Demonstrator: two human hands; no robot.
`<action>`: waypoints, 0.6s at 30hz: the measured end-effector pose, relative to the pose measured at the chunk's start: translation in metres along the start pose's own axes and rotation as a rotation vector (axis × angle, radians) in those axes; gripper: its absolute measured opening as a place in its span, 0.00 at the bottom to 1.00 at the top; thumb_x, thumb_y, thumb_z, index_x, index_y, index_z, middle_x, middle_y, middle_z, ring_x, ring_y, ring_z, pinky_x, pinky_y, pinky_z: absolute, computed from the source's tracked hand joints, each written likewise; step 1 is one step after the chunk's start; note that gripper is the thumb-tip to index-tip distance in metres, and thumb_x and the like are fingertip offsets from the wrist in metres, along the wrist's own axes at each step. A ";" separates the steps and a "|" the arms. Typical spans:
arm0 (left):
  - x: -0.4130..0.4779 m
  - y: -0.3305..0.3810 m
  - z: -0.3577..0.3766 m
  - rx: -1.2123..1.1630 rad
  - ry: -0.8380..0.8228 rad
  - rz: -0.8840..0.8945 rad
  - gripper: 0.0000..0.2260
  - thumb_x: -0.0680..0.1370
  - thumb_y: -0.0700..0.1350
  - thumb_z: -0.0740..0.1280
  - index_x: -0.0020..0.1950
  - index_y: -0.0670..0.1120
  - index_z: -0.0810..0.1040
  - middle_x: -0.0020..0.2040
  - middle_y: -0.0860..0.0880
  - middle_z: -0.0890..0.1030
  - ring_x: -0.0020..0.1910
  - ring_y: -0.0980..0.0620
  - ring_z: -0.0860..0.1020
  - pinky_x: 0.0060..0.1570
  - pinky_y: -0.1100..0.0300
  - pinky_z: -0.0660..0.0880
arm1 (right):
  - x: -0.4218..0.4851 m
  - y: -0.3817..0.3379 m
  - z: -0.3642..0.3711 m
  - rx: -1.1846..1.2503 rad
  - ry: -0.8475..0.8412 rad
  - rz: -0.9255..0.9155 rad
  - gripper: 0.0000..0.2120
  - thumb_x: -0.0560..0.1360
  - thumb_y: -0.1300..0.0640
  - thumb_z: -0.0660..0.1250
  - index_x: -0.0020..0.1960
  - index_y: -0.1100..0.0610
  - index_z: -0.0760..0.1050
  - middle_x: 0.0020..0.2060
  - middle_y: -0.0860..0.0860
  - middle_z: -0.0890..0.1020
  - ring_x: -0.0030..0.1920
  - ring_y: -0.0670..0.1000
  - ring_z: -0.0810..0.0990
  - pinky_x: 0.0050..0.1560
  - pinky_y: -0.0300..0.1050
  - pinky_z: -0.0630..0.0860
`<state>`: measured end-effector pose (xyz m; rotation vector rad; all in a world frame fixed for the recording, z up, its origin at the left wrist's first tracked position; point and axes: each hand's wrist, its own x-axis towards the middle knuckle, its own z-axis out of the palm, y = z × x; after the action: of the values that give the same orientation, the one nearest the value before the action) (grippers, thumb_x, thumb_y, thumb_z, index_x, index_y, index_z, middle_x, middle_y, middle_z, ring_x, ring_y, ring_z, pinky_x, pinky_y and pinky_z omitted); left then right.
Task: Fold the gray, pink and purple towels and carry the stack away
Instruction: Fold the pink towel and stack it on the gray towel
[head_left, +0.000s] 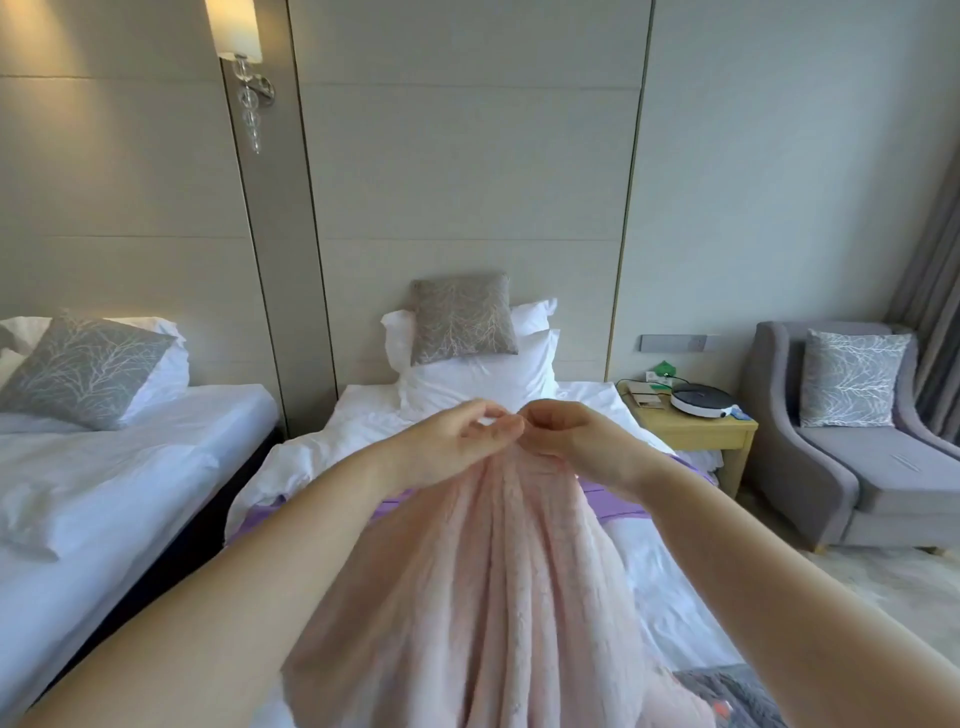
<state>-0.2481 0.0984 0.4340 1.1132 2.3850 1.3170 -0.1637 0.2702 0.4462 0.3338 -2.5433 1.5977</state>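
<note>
head view, and it's the only one. both your hands are up above the middle of the bed (363, 431), knuckles nearly touching. your left hand (457, 441) pinches the top edge of the pink towel (493, 597) between thumb and fingertips. your right hand (571, 441) is curled tight around the same edge just beside it. i read that as the two top corners meeting, so the cloth can hang doubled lengthwise and gravity can square it for you.

the pink towel drapes from that pinch down towards the foot of the bed in long soft pleats. it looks plush and fuzzy, pale, with a light woven pattern, and limp enough to slip if either grip eases. the lower hem runs out of frame, so i can't tell whether the bottom corners line up.

the purple towel (613, 501) lies flat across the bed under the hanging pink one. it looks smoother and thinner, and it shows on both sides, waiting its turn. the gray towel (727, 696) sits at the bed's near right corner, dark, nubbly and thick. only a piece of it shows, so i can't say whether it's folded.

at the head of the bed a gray cushion (462, 319) with a pale branch print leans on white pillows. right of the bed stands a wooden nightstand (691, 431), and past it a gray armchair (831, 467).
</note>
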 end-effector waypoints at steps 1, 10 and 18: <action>0.001 0.000 0.005 0.048 -0.029 -0.005 0.23 0.67 0.74 0.61 0.40 0.55 0.75 0.37 0.62 0.75 0.37 0.62 0.73 0.42 0.68 0.69 | -0.003 0.002 0.000 -0.006 0.000 0.013 0.10 0.79 0.59 0.62 0.39 0.59 0.73 0.33 0.50 0.68 0.36 0.48 0.65 0.35 0.41 0.60; 0.008 0.005 0.002 -0.092 0.094 0.132 0.11 0.78 0.52 0.66 0.40 0.47 0.72 0.31 0.58 0.67 0.31 0.59 0.64 0.31 0.68 0.62 | -0.036 0.054 -0.017 -0.189 -0.169 0.161 0.06 0.72 0.57 0.73 0.49 0.54 0.81 0.43 0.45 0.82 0.44 0.42 0.78 0.54 0.43 0.75; 0.006 0.003 -0.040 -0.184 0.328 0.135 0.03 0.78 0.46 0.66 0.48 0.48 0.78 0.39 0.56 0.77 0.40 0.62 0.73 0.46 0.68 0.68 | -0.039 0.061 -0.029 -0.211 -0.004 0.129 0.07 0.68 0.54 0.77 0.37 0.53 0.80 0.33 0.43 0.78 0.35 0.40 0.75 0.40 0.32 0.69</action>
<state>-0.2707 0.0772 0.4609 1.0938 2.3719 1.8507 -0.1414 0.3261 0.3972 0.1537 -2.7544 1.3486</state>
